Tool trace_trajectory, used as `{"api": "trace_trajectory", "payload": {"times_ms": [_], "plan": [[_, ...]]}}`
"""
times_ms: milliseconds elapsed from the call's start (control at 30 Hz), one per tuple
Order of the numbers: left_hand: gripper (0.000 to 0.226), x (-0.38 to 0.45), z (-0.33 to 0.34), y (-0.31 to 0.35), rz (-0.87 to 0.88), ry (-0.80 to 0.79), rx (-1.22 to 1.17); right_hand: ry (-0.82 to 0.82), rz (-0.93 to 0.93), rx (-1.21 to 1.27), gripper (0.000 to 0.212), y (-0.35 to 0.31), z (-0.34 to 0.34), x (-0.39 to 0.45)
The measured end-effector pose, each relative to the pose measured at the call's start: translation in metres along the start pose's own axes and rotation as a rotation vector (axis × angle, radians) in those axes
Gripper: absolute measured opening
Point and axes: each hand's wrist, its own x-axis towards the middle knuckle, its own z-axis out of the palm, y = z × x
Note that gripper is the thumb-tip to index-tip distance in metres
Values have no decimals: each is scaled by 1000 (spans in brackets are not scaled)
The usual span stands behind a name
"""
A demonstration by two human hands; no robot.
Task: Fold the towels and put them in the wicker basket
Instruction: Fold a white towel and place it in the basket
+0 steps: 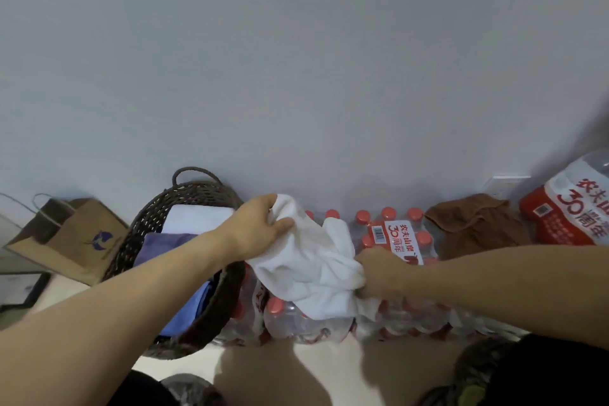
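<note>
A crumpled white towel (313, 267) lies over shrink-wrapped packs of water bottles. My left hand (260, 227) grips its upper left corner. My right hand (379, 273) pinches its lower right edge. To the left stands the dark wicker basket (211, 316) against the wall, holding folded white, lavender and blue towels (184, 234). A brown towel (474, 224) lies bunched on the bottle packs at the right.
Packs of red-capped water bottles (398, 234) line the wall, with another pack (573, 208) stacked at far right. A brown paper bag (75, 241) leans left of the basket. The pale floor (379, 372) runs along the bottom, with my dark clothing at both lower corners.
</note>
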Motion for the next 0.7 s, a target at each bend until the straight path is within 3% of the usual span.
{"api": "trace_trajectory", "payload": {"times_ms": [200, 333, 400, 467, 533, 700], "plan": [[24, 0, 6, -9, -107, -100, -20, -570, 9, 160, 53, 12, -34, -18], [17, 1, 22, -16, -153, -166, -108, -806, 27, 226, 28, 38, -37, -36], [26, 10, 35, -20, -149, -163, -13, -736, 39, 244, 27, 51, -36, -44], [25, 23, 49, -24, -119, -48, 96, -546, 75, 311, 45, 65, -33, -47], [16, 32, 64, -32, -157, 78, 57, -346, 94, 425, 55, 74, -29, -46], [25, 41, 103, -60, -383, 215, -82, 23, 139, 625, 42, 93, -33, -25]]}}
